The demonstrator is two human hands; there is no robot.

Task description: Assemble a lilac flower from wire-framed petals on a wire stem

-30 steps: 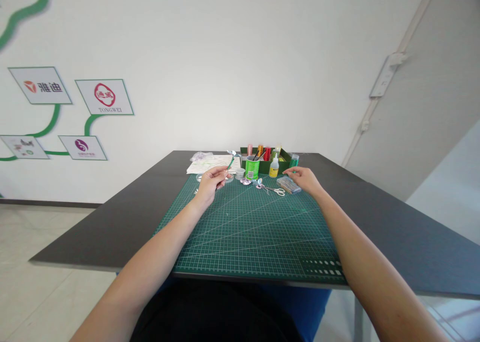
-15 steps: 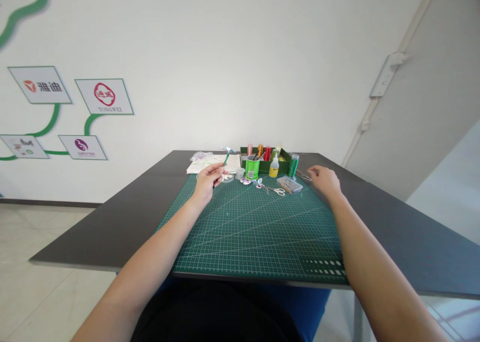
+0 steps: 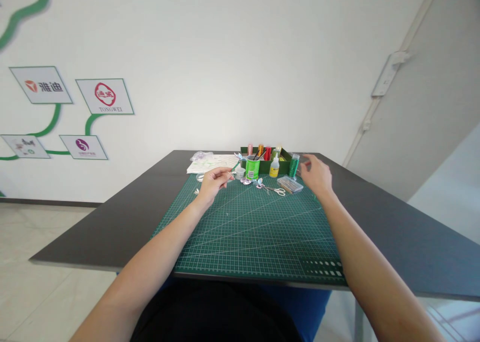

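Nearer the body than both hands, I see the cutting mat [image 3: 255,237] wide open. Between the left hand [image 3: 217,183] and right hand [image 3: 315,174] stand a green can [image 3: 252,168], a glue bottle [image 3: 274,168] and a green tube [image 3: 294,166], the last crowding the right. Scissors [image 3: 271,188] lie low there too. Right of both hands, counter [image 3: 378,227] is bare.

The right hand [image 3: 317,176] has moved from above the clear box [image 3: 290,184] toward the right far corner of the desk [image 3: 123,222]. The green stem [image 3: 235,166] in the left hand [image 3: 214,183] has tilted farther toward the desk's right edge.
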